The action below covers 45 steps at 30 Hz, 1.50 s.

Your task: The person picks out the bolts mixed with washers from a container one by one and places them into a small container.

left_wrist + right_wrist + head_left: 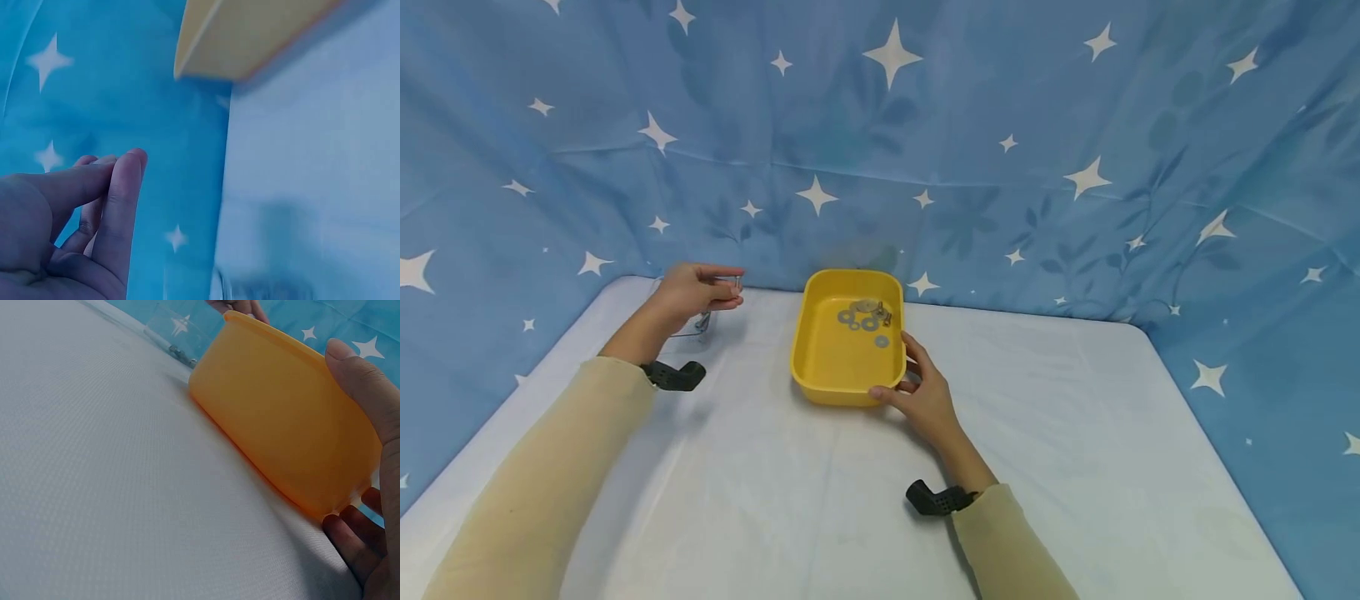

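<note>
A yellow tray (835, 367) stands on the white table and holds several flat washers (859, 320) and a bolt or two at its far end. My right hand (904, 377) grips its near right corner, thumb (350, 369) on the rim and fingers (350, 540) curled against the side wall (281, 425). My left hand (730, 283) hovers left of the tray, above a small clear container (694, 323) with metal parts in it. Its thumb and fingers (122, 181) pinch together on a small grey metal piece, barely visible.
A blue star-printed cloth (1000, 150) walls the table at the back and both sides. The white tabletop (1060, 433) stretches wide to the right and front of the tray. The clear container (178, 337) sits close to the tray's left side.
</note>
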Available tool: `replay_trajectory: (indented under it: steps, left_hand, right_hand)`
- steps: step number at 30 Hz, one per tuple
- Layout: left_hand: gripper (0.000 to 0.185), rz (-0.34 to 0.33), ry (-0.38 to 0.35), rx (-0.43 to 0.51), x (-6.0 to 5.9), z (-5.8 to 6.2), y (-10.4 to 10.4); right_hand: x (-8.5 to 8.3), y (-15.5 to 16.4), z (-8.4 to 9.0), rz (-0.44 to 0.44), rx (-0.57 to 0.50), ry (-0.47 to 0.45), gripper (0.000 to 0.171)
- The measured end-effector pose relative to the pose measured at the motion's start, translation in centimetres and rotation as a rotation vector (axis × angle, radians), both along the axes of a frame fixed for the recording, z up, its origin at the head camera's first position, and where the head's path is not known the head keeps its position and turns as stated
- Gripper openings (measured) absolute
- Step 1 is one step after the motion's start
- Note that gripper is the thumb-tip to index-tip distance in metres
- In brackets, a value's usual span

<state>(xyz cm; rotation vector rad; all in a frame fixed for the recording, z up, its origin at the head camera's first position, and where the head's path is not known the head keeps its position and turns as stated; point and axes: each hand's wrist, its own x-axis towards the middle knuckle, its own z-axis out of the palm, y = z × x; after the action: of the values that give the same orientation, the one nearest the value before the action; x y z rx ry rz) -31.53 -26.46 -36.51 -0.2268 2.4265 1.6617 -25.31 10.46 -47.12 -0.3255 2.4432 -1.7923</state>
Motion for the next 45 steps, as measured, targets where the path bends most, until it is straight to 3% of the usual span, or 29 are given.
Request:
replay_trajectory:
  steps: [3,5,11,15,21,26,31,35,37,42,45]
  left_hand:
    - [0.053,0.016,0.022,-0.019,0.1,-0.2,-2.0]
    - [0.053,0.033,0.028,-0.035,0.0,-0.5,-3.2]
    - [0.055,0.083,0.03,-0.088,0.0,-1.6,-6.1]
    - [0.056,0.139,-0.047,-0.141,-0.1,-2.6,-7.2]
    - [0.048,0.22,-0.14,-0.259,-1.5,-4.0,-7.1]
    - [0.045,0.189,-0.187,-0.355,-1.6,-4.7,-6.9]
    - [0.046,0.185,-0.212,-0.304,-1.7,-5.2,-6.8]
    - [0.049,0.212,-0.227,-0.257,-1.7,-5.4,-6.6]
    - [0.05,0.225,-0.228,-0.245,-1.6,-5.5,-6.5]
    - [0.05,0.234,-0.231,-0.243,-1.9,-5.4,-6.5]
    - [0.05,0.221,-0.233,-0.251,-2.2,-5.2,-6.4]
  right_hand:
    - [0.6,0.1,1.4,0.013,0.01,-0.005,0.099]
    - [0.6,0.3,1.5,0.015,0.013,-0.006,0.099]
    - [-0.4,0.8,-0.8,-0.016,-0.002,0.013,0.1]
    - [-0.7,0.9,-1.4,-0.01,-0.005,0.042,0.099]
    - [-0.9,0.7,-1.3,-0.013,-0.009,0.05,0.098]
    - [-1.1,0.4,-1.6,0.015,-0.011,0.045,0.099]
    - [-1.1,0.2,-1.4,0.018,-0.014,0.029,0.099]
    - [0.0,0.1,0.5,0.026,0.001,0.002,0.098]
    - [0.1,0.1,0.7,0.03,0.007,-0.007,0.098]
    - [-0.9,0.2,-1.2,0.015,-0.01,0.015,0.099]
    - [-0.8,0.4,-1.4,-0.002,-0.017,0.028,0.098]
